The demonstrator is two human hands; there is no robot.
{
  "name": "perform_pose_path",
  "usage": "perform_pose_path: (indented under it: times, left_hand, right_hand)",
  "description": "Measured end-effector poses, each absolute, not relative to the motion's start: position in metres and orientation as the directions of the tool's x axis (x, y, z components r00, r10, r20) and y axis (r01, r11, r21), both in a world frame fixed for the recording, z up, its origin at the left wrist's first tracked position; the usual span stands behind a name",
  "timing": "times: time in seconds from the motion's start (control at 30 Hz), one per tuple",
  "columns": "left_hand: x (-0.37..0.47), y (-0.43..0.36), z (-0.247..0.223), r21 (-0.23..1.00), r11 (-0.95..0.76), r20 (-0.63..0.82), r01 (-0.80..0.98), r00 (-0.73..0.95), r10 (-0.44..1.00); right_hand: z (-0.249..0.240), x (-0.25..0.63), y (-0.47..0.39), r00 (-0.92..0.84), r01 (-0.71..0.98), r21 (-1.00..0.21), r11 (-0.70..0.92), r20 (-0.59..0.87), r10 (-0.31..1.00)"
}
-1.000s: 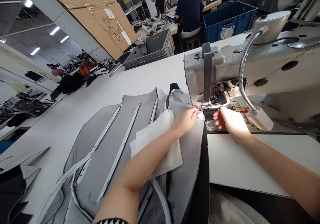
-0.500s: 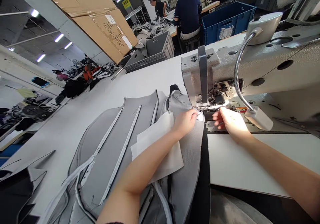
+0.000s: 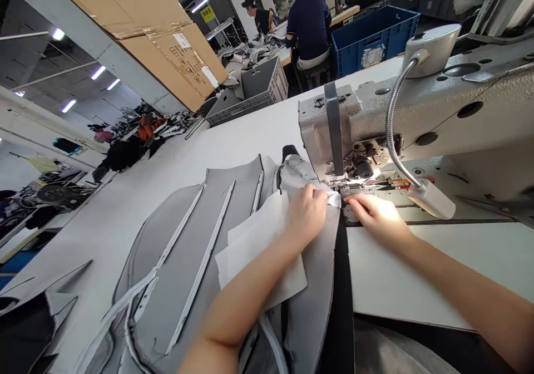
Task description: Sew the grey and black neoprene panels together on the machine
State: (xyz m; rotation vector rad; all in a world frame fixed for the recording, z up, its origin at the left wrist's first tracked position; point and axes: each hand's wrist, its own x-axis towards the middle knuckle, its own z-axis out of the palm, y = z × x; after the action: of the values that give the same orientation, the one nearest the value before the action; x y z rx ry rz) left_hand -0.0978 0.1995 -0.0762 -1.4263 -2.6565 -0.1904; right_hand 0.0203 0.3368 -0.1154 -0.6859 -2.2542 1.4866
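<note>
A large grey fabric piece (image 3: 196,235) with white strips lies on the white table, its right edge under the sewing machine head (image 3: 325,134). My left hand (image 3: 308,212) rests on it, fingers curled beside a small white label (image 3: 333,198) near the needle area. White sheets (image 3: 258,246) lie under my left forearm. My right hand (image 3: 375,215) is just right of the label, thumb and forefinger together at the fabric's edge; what they pinch is too small to make out.
A lamp (image 3: 431,197) on a flexible neck hangs right of my right hand. Behind the table stand a grey crate (image 3: 267,87), a cardboard box (image 3: 179,57) and a blue crate (image 3: 373,40). Two people sit further back. Dark fabric (image 3: 29,329) lies at lower left.
My right hand has moved left and slightly down to the fabric's edge. My left hand has shifted slightly down, its fingers more curled by the label. The camera view has shifted slightly.
</note>
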Motion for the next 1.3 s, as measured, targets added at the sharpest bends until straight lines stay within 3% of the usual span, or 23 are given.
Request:
perform_pose_path:
  times: [0.03,0.1,0.17,0.27,0.4,0.57,0.67,0.8,0.9,1.0,1.1,1.3]
  left_hand:
    - [-0.091,0.195,-0.075,-0.007,0.548,0.222,0.837,-0.533,0.817]
    - [-0.078,0.188,-0.072,-0.046,0.551,0.261,0.833,-0.522,0.812]
    - [-0.067,0.182,-0.070,0.009,0.550,0.163,0.835,-0.544,0.823]
    - [-0.060,0.181,-0.069,0.113,0.570,-0.093,0.814,-0.563,0.821]
    - [-0.059,0.185,-0.063,0.179,0.567,-0.286,0.804,-0.509,0.812]
    - [-0.056,0.186,-0.055,0.277,0.527,-0.375,0.804,-0.415,0.829]
    - [-0.061,0.189,-0.059,0.307,0.497,-0.272,0.812,-0.426,0.863]
    - [-0.082,0.199,-0.070,0.199,0.620,-0.028,0.759,-0.628,0.778]
    - [-0.101,0.204,-0.077,0.140,0.674,-0.014,0.726,-0.679,0.734]
    - [-0.109,0.206,-0.081,0.224,0.689,0.005,0.689,-0.708,0.706]
    - [-0.100,0.209,-0.084,0.292,0.639,-0.035,0.711,-0.660,0.750]
    - [-0.065,0.216,-0.094,0.110,0.371,-0.113,0.922,-0.359,0.926]
  right_hand:
    - [-0.116,0.020,0.333,-0.842,0.218,-0.831,0.512,0.105,0.529]
    - [-0.115,0.019,0.326,-0.898,0.261,-0.514,0.817,0.183,0.401]
    - [-0.112,0.017,0.321,-0.940,0.278,-0.238,0.931,0.134,0.315]
    - [-0.107,0.015,0.319,-0.964,0.258,-0.083,0.963,0.049,0.262]
    - [-0.104,0.015,0.322,-0.966,0.258,-0.069,0.964,-0.009,0.258]
    - [-0.100,0.015,0.324,-0.972,0.232,-0.089,0.969,-0.052,0.228]
    - [-0.097,0.015,0.326,-0.973,0.219,-0.099,0.971,-0.094,0.210]
    - [-0.099,0.016,0.330,-0.985,0.165,-0.072,0.984,-0.057,0.161]
    - [-0.106,0.018,0.331,-0.989,0.151,-0.029,0.988,-0.002,0.151]
    - [-0.114,0.021,0.333,-0.991,0.112,-0.018,0.994,0.065,0.112]
    - [-0.121,0.024,0.337,-0.981,0.095,-0.104,0.990,0.159,0.110]
    - [-0.127,0.026,0.348,-0.932,0.172,-0.367,0.914,0.241,0.272]
